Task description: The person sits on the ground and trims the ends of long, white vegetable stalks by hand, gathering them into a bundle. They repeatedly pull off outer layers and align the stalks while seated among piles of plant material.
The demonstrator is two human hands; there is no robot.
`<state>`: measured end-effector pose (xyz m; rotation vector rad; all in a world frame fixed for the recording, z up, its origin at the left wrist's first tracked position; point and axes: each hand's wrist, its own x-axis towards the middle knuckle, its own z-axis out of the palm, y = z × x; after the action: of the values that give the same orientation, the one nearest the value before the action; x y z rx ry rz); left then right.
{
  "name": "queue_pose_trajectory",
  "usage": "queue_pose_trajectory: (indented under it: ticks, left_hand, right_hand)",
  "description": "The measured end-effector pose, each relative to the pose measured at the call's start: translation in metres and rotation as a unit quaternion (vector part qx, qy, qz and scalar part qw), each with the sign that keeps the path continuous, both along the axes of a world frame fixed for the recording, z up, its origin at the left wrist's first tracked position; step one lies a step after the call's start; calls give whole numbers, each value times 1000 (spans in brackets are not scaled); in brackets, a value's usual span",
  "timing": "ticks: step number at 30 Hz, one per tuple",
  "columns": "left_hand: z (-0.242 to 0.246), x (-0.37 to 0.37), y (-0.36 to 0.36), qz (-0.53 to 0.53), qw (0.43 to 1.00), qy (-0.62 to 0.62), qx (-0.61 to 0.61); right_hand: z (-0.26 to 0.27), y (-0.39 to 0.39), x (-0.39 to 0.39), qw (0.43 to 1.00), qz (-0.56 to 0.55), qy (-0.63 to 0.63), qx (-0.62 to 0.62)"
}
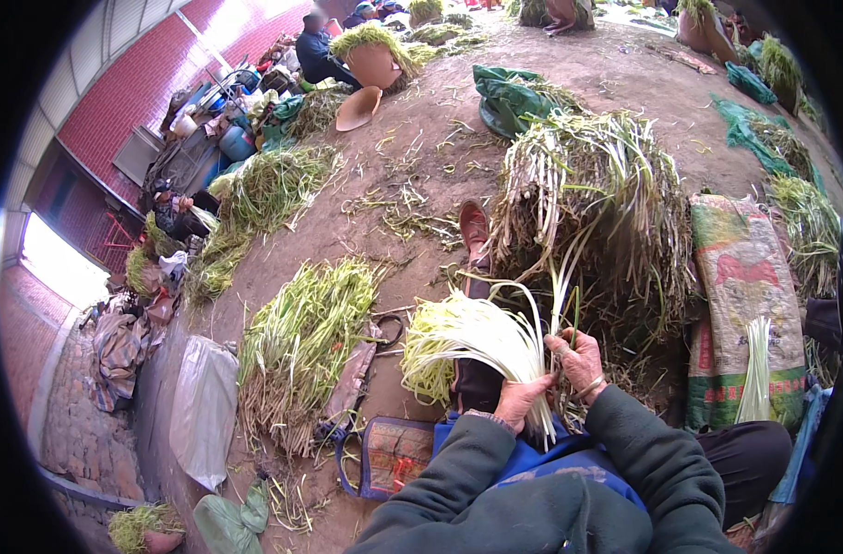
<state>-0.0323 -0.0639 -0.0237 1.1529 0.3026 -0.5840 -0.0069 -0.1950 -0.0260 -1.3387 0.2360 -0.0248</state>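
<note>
My left hand [523, 399] is closed around the white stems of a bunch of pale yellow-green leafy vegetables [473, 336], whose leaves droop to the left. Close beside it, my right hand [578, 361] pinches a few long stalks [562, 298] that rise towards a large heap of unsorted stalks [594, 180] with brownish outer parts. A band circles my right wrist. The palm sides of both hands are hidden. To the right, a small bundle of clean white stems [756, 367] lies on a printed woven sack [746, 277].
Another stalk pile [307, 346] lies on the left, near a patterned bag [397, 457] and a whitish plastic sheet [205, 408]. Green netting [508, 100] lies behind the large heap. A person in dark clothes [317, 52] sits farther off. Leaf scraps litter the floor [407, 166].
</note>
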Motion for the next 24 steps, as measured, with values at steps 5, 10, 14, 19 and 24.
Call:
queue_pose_trajectory:
  ticks: [5, 10, 14, 19, 24]
  left_hand:
    - [6, 4, -4, 26, 996, 25, -77]
    - [6, 5, 2, 38, 990, 38, -130]
    - [14, 4, 6, 40, 979, 42, -194]
    - [23, 6, 6, 51, 978, 63, -190]
    - [23, 7, 12, 42, 980, 53, -190]
  right_hand:
    - [14, -5, -5, 996, 38, 28, 78]
    - [27, -8, -8, 993, 66, 48, 87]
    - [39, -5, -13, 982, 72, 64, 162]
    - [50, -3, -20, 988, 140, 3, 66]
    - [38, -9, -41, 982, 118, 10, 146]
